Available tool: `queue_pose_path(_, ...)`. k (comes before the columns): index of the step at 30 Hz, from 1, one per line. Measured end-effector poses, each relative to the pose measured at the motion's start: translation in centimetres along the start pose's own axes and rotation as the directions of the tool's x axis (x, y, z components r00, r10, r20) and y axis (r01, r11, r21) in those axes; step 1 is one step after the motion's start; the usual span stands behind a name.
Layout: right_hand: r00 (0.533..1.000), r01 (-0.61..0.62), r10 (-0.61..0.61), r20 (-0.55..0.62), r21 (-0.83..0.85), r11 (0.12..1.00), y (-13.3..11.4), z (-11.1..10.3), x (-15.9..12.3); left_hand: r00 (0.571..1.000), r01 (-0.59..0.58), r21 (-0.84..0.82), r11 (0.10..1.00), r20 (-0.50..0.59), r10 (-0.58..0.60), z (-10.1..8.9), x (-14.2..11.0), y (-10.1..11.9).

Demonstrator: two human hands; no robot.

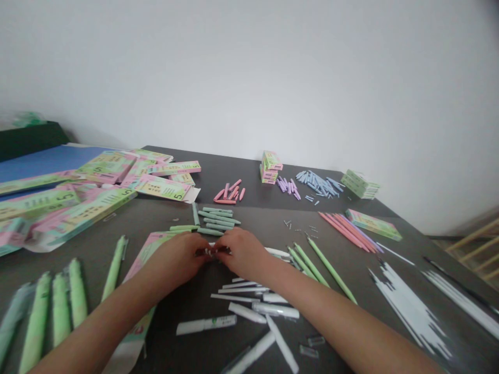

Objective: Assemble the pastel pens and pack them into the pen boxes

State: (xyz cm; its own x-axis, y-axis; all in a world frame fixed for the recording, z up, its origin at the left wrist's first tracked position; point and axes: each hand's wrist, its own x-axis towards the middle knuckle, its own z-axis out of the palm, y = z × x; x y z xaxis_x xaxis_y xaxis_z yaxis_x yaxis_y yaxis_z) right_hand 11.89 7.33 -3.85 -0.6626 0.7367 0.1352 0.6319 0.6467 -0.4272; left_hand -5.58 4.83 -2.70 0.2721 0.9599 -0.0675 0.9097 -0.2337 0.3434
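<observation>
My left hand (185, 254) and my right hand (241, 253) meet at the middle of the dark table, fingertips pinched close together. Between them is a small whitish piece (210, 251), too covered to name. Just beyond my fingers lie several grey-green pen barrels (220, 219). White pen parts (244, 311) and a capped white pen (206, 324) are scattered nearer me, between my forearms. Beneath my left forearm rests a pink and green carton (142, 254), partly hidden. Light green pens (307, 262) lie past my right wrist, and larger-looking green pens (60, 306) at the near left.
Printed cartons (105, 169) are heaped at the left. Pink barrels (232, 193), a small carton stack (270, 167), purple barrels (288, 187) and blue barrels (319, 183) sit further back. At right are pink rods (345, 231), white refills (409, 306) and green boxes (359, 184).
</observation>
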Motion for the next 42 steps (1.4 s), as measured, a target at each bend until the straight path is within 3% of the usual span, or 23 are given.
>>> queue_pose_path(4, 1.000, -0.012, 0.013, 0.023, -0.048, 0.999, 0.0, 0.0, 0.0, 0.999, -0.043, 0.042, 0.998, -0.002, 0.043, 0.2, -0.1, 0.1)
queue_pose_path(17, 0.999, -0.009, 0.013, 0.049, -0.070, 0.998, -0.2, 0.0, 0.0, 1.000, -0.016, 0.038, 0.999, 0.018, 0.015, 0.5, 0.1, 0.6)
queue_pose_path(28, 0.997, 0.016, -0.005, 0.077, -0.138, 0.990, 1.2, -2.8, -1.5, 1.000, 0.017, -0.023, 1.000, -0.012, -0.017, -0.2, -0.5, 0.1)
queue_pose_path(34, 0.994, 0.030, -0.010, 0.110, -0.182, 0.983, 1.0, -1.6, -1.8, 0.987, 0.075, -0.065, 0.995, -0.136, -0.084, -1.4, -0.9, 0.5)
queue_pose_path(38, 0.995, 0.039, -0.020, 0.095, -0.199, 0.979, 0.8, -1.0, -1.3, 0.949, 0.135, -0.095, 0.986, -0.275, -0.156, -1.9, -1.0, 1.1)
queue_pose_path(42, 0.995, 0.058, -0.041, 0.090, -0.202, 0.978, 0.8, -0.8, -1.1, 0.920, 0.156, -0.131, 0.979, -0.343, -0.192, -2.0, -1.2, 1.5)
